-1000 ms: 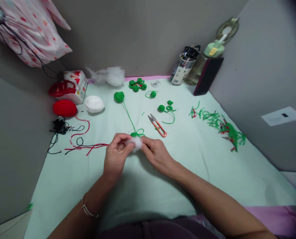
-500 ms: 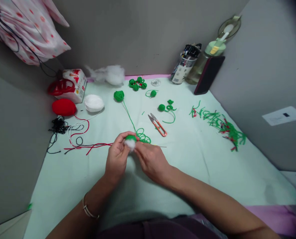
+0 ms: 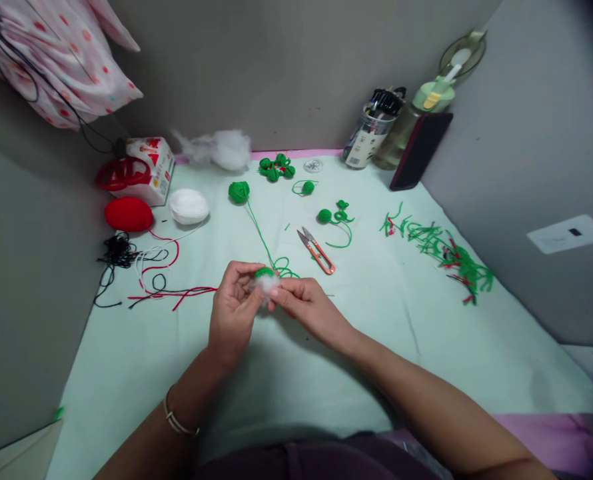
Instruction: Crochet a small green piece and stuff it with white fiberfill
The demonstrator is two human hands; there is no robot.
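Two bare hands, head view, meeting at the centre of the frame. Left hand (image 3: pixel 232 307): fingers curled round a small green yarn piece (image 3: pixel 264 273), thumb pressed towards it. Right hand (image 3: pixel 314 308): thumb and fingers pinching a tuft of white fluff (image 3: pixel 265 286), which lies against the near side of the green piece. One bracelet (image 3: pixel 174 420), left wrist, lower left.

Loose green loops (image 3: pixel 284 267) just beyond the hands; a strand runs from them to one green yarn ball (image 3: pixel 239 192), upper centre. One pair of orange-handled snips (image 3: pixel 317 252), blades apart, right of centre.

Upper centre: one larger mass of white fluff (image 3: pixel 230 151); one cluster of green pieces (image 3: pixel 275 171); one clear round case (image 3: pixel 313 165); one small green ball (image 3: pixel 308 188). Near the snips, one further green ball (image 3: pixel 324 216) with a trailing strand.

Left: one red yarn ball (image 3: pixel 129 214), one white yarn ball (image 3: pixel 189 207), one tangle of black yarn (image 3: pixel 117 249), one printed box (image 3: pixel 157 167) with red handles (image 3: pixel 119 176) before it.

Upper right: one jar of pens (image 3: pixel 366 141), one green-lidded bottle (image 3: pixel 434 95), one dark flat slab (image 3: pixel 420 153) leaning upright. Right: a heap of yarn scraps (image 3: pixel 471 270), chiefly green, some red.
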